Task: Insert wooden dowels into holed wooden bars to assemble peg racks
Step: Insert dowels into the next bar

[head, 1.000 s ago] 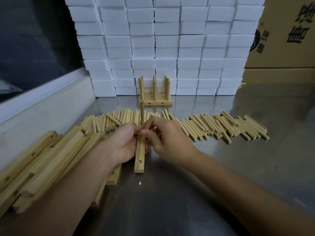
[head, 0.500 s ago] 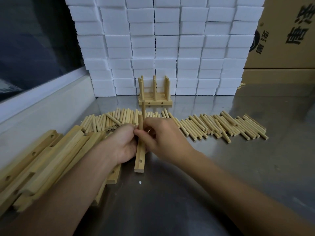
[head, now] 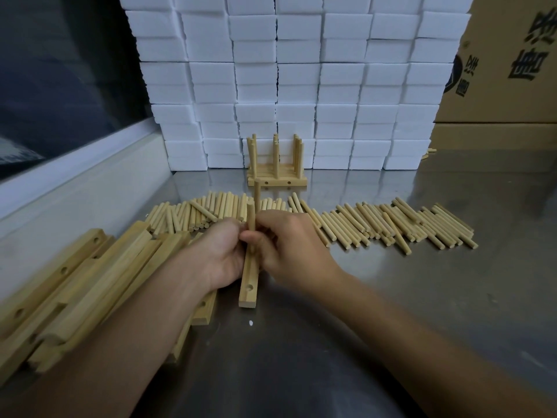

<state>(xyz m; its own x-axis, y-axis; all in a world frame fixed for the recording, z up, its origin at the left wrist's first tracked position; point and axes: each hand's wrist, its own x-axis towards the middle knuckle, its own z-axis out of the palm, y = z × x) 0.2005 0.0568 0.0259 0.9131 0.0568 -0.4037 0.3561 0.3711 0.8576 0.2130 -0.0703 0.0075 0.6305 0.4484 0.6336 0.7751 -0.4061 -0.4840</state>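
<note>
- Left hand grips the holed bar, lying on the steel table.
- Right hand pinches an upright dowel at the bar (another stands behind).
- Cardboard box: contents hidden.

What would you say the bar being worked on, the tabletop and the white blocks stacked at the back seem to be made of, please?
Bar: pale unfinished wood, with faint grain lines and a matte face.
Tabletop: probably stainless steel, grey and brushed, giving blurred reflections of the blocks.
White blocks: possibly foam, matte white with soft edges; the look leaves it open.
</note>
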